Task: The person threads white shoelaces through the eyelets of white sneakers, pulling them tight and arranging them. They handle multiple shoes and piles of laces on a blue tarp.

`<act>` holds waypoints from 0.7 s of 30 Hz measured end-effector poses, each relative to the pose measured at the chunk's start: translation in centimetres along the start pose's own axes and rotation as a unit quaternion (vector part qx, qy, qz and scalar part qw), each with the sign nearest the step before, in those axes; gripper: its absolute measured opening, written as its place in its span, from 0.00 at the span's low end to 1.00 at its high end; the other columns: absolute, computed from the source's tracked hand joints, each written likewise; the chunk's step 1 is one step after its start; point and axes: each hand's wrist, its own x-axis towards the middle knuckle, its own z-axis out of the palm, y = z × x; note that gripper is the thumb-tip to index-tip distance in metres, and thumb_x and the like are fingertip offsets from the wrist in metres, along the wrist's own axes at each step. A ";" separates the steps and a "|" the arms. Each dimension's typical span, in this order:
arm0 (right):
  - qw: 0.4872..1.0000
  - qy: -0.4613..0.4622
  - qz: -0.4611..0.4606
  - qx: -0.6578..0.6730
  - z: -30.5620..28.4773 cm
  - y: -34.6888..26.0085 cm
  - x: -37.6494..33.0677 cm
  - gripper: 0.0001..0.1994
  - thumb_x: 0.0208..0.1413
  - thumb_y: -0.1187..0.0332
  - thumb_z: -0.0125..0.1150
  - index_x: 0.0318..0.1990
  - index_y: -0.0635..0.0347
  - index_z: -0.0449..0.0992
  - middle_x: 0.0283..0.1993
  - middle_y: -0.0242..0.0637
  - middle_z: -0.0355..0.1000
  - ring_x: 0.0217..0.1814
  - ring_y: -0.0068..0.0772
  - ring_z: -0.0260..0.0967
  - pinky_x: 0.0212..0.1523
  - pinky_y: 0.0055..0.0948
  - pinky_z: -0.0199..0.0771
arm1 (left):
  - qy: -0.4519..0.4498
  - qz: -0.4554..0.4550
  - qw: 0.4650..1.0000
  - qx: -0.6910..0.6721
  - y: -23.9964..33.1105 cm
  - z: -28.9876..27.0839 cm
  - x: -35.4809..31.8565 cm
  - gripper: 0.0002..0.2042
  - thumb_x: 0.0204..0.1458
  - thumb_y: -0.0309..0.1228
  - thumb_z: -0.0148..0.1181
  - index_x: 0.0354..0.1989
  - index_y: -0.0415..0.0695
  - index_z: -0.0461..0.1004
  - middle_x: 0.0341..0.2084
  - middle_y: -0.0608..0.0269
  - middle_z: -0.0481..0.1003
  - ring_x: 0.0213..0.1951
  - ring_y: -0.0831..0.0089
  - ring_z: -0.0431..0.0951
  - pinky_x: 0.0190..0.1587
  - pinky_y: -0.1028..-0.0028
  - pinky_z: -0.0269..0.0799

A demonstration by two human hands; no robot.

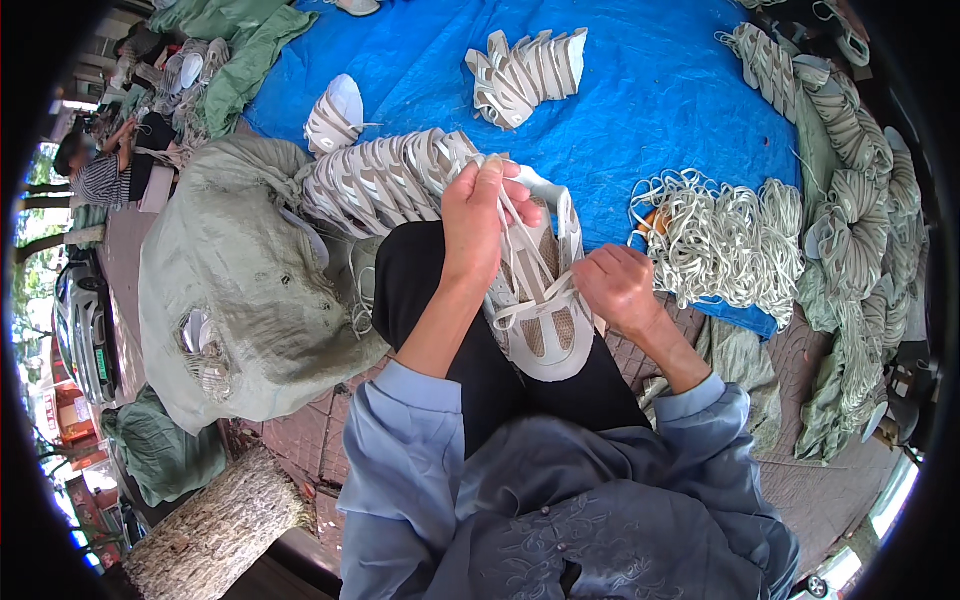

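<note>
A beige and white shoe upper (553, 345) rests across my thighs, its rounded toe end nearest my body. A whitish shoelace (523, 240) runs through the lower part of its front and up from there. My left hand (478, 215) is closed at the upper's far left side, pinching the lace between thumb and fingers above the opening. To the right of the upper, my right hand (615, 288) is closed on another stretch of the lace, which runs taut from the eyelets. The fingertips of my right hand are partly hidden.
A blue tarp (640, 120) carries stacked shoe uppers (380, 180), another stack (527, 75) and a heap of laces (725, 235). A bulging grey-green sack (240, 290) stands at left. More bundled uppers (850, 120) lie at right. Another person (105, 170) sits far left.
</note>
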 end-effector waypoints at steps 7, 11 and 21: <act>0.996 0.083 0.031 0.010 0.8 -0.5 -1.9 0.09 0.26 0.77 0.59 0.16 0.56 0.64 0.14 0.29 0.57 0.16 0.27 0.58 0.16 0.26 0.57 | 0.032 0.003 0.999 0.007 0.9 -0.3 0.3 0.11 0.55 0.32 0.42 0.31 0.35 0.66 0.19 0.58 0.69 0.18 0.67 0.73 0.23 0.70 0.73; 0.989 0.123 0.071 0.036 1.3 -0.8 -2.3 0.10 0.27 0.77 0.61 0.16 0.56 0.65 0.14 0.30 0.59 0.16 0.28 0.59 0.16 0.27 0.58 | 0.045 0.003 0.999 -0.020 1.1 -0.9 0.2 0.12 0.55 0.33 0.43 0.31 0.35 0.66 0.20 0.57 0.70 0.19 0.67 0.74 0.23 0.69 0.73; 0.932 0.026 0.248 0.264 -0.1 0.2 -2.3 0.10 0.35 0.73 0.64 0.29 0.62 0.74 0.21 0.35 0.69 0.22 0.27 0.66 0.27 0.25 0.66 | -0.006 0.010 0.995 0.094 2.6 0.0 0.0 0.12 0.54 0.33 0.41 0.29 0.36 0.67 0.18 0.58 0.71 0.20 0.71 0.75 0.26 0.76 0.70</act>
